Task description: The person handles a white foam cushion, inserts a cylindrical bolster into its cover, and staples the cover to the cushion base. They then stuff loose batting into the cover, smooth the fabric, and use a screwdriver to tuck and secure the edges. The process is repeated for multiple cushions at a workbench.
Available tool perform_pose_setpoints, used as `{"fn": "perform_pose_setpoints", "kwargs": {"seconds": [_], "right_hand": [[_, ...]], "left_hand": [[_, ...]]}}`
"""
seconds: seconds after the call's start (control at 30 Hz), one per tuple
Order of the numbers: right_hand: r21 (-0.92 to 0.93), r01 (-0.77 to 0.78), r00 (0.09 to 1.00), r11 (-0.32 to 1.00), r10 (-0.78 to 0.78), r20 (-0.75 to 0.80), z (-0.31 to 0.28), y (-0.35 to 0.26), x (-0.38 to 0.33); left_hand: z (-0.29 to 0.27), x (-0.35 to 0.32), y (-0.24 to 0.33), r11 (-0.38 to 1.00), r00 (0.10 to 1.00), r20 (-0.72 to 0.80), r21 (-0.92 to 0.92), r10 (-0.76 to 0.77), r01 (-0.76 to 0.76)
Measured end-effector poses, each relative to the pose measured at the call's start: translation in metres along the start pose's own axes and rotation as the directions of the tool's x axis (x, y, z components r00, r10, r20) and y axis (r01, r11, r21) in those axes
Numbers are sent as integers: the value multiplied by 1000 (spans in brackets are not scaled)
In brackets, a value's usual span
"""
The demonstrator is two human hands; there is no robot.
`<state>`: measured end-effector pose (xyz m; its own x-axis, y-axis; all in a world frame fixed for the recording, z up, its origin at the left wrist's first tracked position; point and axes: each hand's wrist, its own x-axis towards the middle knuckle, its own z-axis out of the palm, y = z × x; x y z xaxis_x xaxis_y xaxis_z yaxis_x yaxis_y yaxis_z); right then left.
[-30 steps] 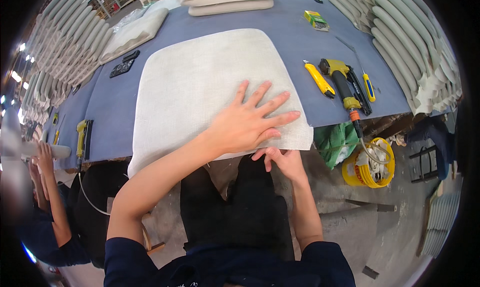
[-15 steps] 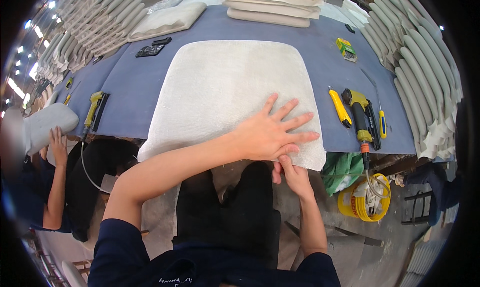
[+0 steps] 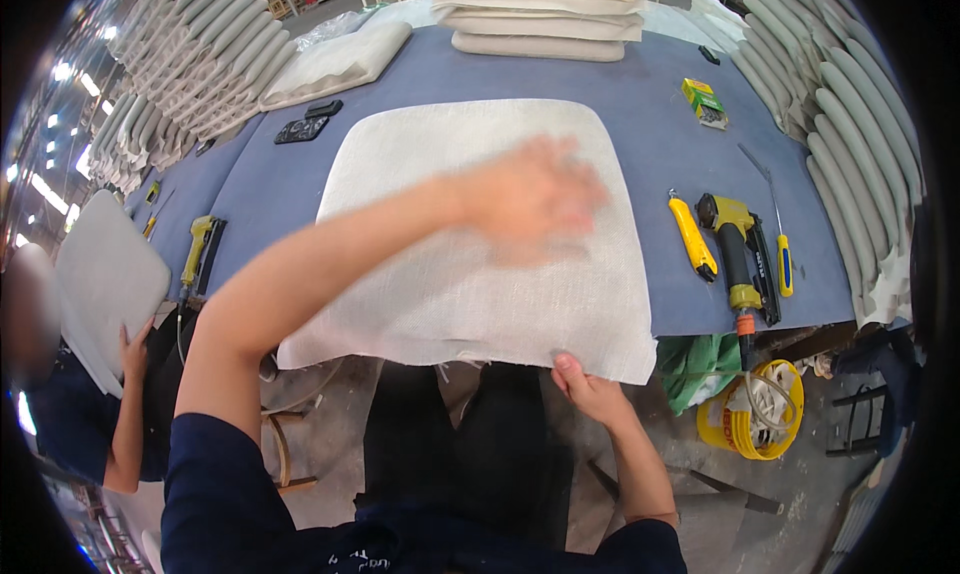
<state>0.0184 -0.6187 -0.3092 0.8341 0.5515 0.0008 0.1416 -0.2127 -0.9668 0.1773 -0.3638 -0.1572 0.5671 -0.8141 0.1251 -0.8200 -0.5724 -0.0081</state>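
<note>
A pale, fabric-covered seat cushion (image 3: 450, 294) lies in front of me, its wide front edge hanging past the table edge. My right hand (image 3: 595, 392) grips that front edge near the right corner, thumb on top and the other fingers hidden underneath. Above the right half of the cushion is my left hand (image 3: 540, 199), smeared by motion, so its fingers cannot be made out. Whether it touches the fabric I cannot tell. A few loose threads (image 3: 470, 358) hang at the middle of the front edge.
To the right lie a yellow utility knife (image 3: 692, 239), a staple gun (image 3: 737, 244), a screwdriver (image 3: 784, 264) and a small green-yellow box (image 3: 705, 104). Stacked cushions (image 3: 535, 19) stand behind and on both sides. Another staple gun (image 3: 197, 252) and a co-worker's hand (image 3: 133, 352) holding a cushion are at left.
My left hand has lifted from its spread-out place near the right front corner and swept farther up the cushion. My right hand stays at the front edge. The co-worker's cushion has been tilted upright.
</note>
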Motion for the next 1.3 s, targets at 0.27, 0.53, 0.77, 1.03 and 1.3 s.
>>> {"fn": "perform_pose_setpoints", "kwargs": {"seconds": [0.27,0.53,0.77,1.03,1.3], "right_hand": [[111,-113,992,987,106,66,6,-14,0],[186,-109,993,976,98,66,3,-18,-2],[159,-185,981,970,171,96,-2,-23,-2],[27,-292,955,956,290,65,3,-28,-6],[231,-282,958,931,261,118,4,-12,-2]], "left_hand": [[34,12,-183,728,741,127,-140,-659,671],[45,48,-199,820,848,196,-222,-492,527],[40,76,-137,873,882,84,-132,-463,470],[31,40,-21,877,980,-190,479,60,40],[-5,-66,113,963,956,164,162,-243,217]]}}
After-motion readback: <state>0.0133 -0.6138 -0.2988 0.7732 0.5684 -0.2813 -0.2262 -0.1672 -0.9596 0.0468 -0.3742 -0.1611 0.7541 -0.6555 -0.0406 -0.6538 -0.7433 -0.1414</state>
